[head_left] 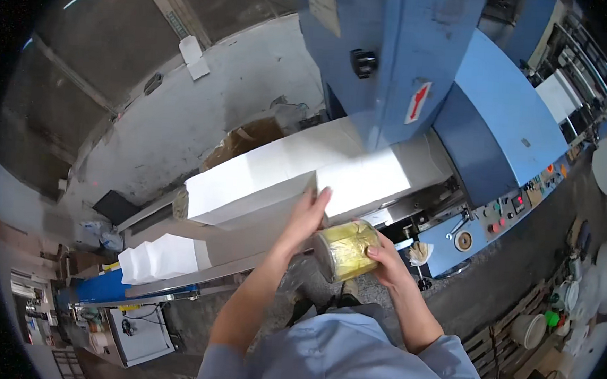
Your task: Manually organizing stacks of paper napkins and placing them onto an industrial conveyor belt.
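A round tin point(348, 251) with a crinkled, shiny yellow-gold side lies tilted in front of my body, its greyish end facing left. Around its right side wrap the fingers and thumb of my right hand point(387, 259), which holds it. My left hand point(305, 217) is just above and left of the tin, fingers stretched up along the side of the long white paper stack point(255, 179). The fingertips appear to touch the paper; whether the palm also touches the tin is hidden. Brightly lit white sheets point(363, 179) continue from the stack toward the machine.
A blue machine point(422, 65) rises ahead, with a control panel point(507, 212) of buttons at right. A wrench point(458, 225) lies on its blue ledge. At left, folded white paper point(159, 259) rests on the long bed. A cardboard box point(247, 141) stands behind. Wooden pallets point(492, 340) are at lower right.
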Tool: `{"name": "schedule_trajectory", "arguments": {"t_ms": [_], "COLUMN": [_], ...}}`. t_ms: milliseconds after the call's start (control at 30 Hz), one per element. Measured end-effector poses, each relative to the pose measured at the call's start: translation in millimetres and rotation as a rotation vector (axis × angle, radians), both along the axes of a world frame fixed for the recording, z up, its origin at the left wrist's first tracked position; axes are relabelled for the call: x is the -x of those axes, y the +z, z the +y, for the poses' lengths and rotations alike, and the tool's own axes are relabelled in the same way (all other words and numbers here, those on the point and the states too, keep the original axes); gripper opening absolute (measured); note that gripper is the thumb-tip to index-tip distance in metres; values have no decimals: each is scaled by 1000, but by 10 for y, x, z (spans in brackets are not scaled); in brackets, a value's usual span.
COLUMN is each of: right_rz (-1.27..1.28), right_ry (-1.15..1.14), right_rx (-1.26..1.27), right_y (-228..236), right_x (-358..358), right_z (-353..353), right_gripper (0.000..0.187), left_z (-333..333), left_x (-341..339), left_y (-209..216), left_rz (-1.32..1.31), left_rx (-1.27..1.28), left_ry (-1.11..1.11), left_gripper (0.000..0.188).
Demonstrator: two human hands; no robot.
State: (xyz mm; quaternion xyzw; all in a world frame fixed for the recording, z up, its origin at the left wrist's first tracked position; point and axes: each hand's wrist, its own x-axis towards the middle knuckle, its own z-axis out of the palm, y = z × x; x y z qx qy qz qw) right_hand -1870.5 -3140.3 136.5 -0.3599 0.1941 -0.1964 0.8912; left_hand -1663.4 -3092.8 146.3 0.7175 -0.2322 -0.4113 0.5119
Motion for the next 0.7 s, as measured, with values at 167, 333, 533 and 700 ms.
{"name": "schedule_trajectory", "arguments": {"t_ms": [167, 333, 533, 700], "right_rz": [-38, -57, -42, -56], "right_ry": [-51, -87, -60, -37], "right_rx": [-33, -74, -74, -54], "right_y": [-4, -161, -251, -166], "right_x": [371, 570, 519, 402], "right_z": [-83, -157, -167, -93], "right_gripper": [85, 78, 76, 76], "left_z": [-625, -738, -770, -284], "left_x": [308, 317, 308, -67], "left_y": [-2, -104, -49, -362], "left_rz": [-534, -595, -566, -455], "left_rx": [-196, -223, -235, 41], "left_ry": [-78, -118, -62, 34], "left_gripper": [101, 100, 89, 69]}}
